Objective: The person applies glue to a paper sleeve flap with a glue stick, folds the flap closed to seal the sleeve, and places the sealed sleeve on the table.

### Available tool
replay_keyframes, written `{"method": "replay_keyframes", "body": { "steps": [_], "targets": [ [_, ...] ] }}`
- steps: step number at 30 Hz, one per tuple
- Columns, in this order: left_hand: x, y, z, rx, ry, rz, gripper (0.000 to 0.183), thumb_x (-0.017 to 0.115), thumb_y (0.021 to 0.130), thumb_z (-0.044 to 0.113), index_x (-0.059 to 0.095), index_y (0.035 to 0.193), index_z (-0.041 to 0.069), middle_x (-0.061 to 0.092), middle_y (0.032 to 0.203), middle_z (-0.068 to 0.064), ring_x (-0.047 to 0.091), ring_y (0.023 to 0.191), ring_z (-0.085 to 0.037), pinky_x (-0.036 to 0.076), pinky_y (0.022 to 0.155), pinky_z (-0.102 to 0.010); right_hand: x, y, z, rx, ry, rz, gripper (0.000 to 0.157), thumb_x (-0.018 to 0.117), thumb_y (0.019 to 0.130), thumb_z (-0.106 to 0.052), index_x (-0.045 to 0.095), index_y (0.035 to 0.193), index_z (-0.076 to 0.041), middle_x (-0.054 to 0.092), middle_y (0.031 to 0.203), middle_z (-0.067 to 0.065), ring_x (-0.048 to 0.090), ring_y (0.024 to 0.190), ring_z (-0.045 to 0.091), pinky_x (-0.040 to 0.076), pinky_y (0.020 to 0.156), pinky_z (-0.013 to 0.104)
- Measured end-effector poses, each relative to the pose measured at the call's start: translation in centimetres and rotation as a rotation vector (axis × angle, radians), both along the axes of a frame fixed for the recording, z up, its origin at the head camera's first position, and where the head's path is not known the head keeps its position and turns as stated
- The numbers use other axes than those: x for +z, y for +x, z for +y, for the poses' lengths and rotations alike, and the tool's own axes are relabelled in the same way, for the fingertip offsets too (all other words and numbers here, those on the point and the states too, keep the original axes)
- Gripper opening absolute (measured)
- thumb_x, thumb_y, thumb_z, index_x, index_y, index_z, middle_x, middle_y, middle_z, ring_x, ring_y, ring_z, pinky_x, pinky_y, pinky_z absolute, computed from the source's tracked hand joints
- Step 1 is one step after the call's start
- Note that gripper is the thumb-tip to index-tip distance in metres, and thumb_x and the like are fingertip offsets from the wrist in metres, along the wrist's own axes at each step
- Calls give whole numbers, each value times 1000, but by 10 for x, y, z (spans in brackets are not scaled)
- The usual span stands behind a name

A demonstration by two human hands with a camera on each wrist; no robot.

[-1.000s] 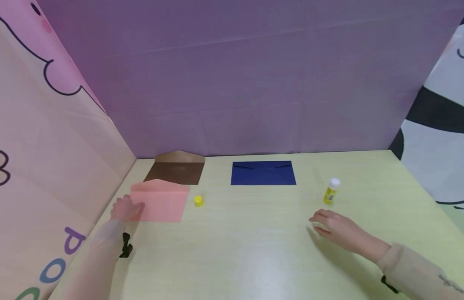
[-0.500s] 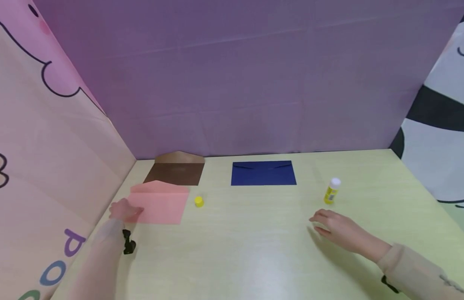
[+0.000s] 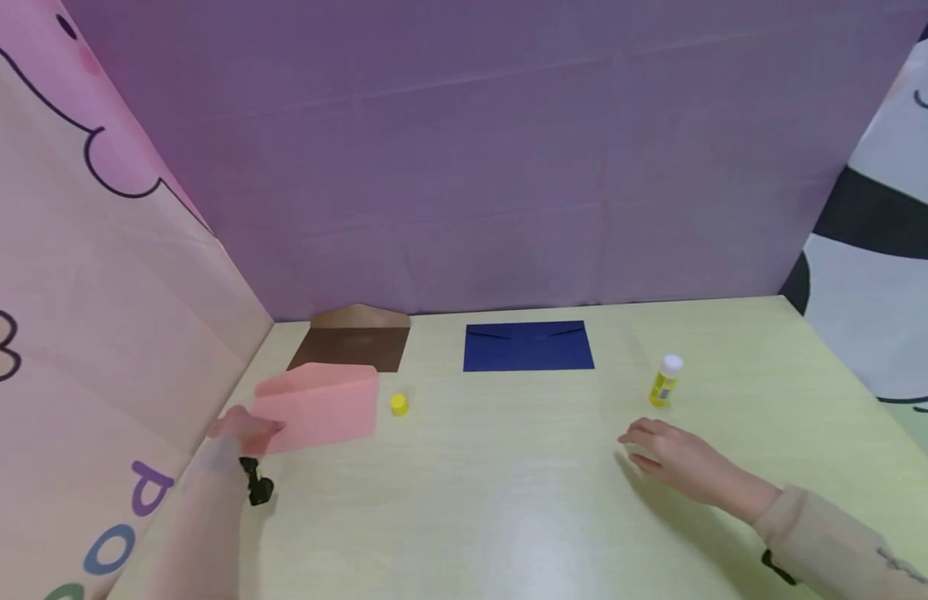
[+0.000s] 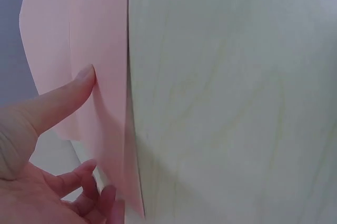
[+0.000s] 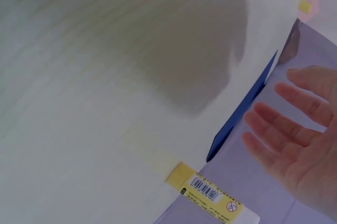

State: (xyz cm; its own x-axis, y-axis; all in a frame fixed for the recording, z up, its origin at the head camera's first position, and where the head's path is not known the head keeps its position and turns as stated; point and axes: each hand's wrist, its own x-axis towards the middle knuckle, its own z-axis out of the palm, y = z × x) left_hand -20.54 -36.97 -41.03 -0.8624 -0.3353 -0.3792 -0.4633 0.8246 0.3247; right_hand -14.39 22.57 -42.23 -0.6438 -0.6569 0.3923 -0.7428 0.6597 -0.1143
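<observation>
My left hand (image 3: 244, 427) holds the left edge of an open-flapped pink envelope (image 3: 321, 404). In the left wrist view the thumb lies on top of the pink paper, and the other fingers curl at its edge and partly behind it. That side of the envelope is lifted and tilted off the table. On the right, my right hand (image 3: 677, 458) hovers above the table with loosely bent fingers and holds nothing. A yellow glue stick (image 3: 664, 383) with a white top stands upright just beyond it.
Behind the pink envelope lies a brown envelope (image 3: 351, 348), flap up. A dark blue envelope (image 3: 529, 347) lies at the back middle. A small yellow cap (image 3: 399, 405) sits right of the pink envelope. Purple cloth (image 3: 464, 167) rises behind the table (image 3: 464, 500); printed cloths flank it.
The pink envelope has turned a little, its left side drawn toward me and raised. My left hand has moved slightly left and nearer. The right hand has stayed still.
</observation>
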Motion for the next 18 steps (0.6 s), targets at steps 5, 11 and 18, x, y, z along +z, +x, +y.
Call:
{"method": "replay_keyframes", "body": {
  "steps": [5, 11, 18],
  "targets": [
    [-1, -1, 1, 84, 122, 10, 83, 63, 78, 37, 23, 126, -17, 25, 122, -38, 28, 107, -53, 32, 88, -60, 0, 1, 1, -2, 2, 0, 26, 72, 64, -2, 64, 89, 0, 59, 83, 9, 59, 71, 21, 51, 58, 28],
    [1, -1, 2, 113, 136, 5, 83, 62, 79, 33, 17, 128, -18, 19, 126, -39, 19, 113, -55, 26, 94, -60, 0, 1, 1, -1, 1, -11, 27, 72, 64, -1, 63, 89, 0, 60, 84, 10, 59, 72, 22, 52, 59, 28],
    [2, 0, 1, 118, 165, 4, 88, 63, 78, 33, 13, 129, -19, 15, 127, -41, 20, 112, -54, 31, 91, -59, -1, -1, 2, -6, 10, -44, 27, 72, 64, -1, 63, 90, 0, 60, 84, 10, 59, 72, 23, 52, 59, 27]
  ]
}}
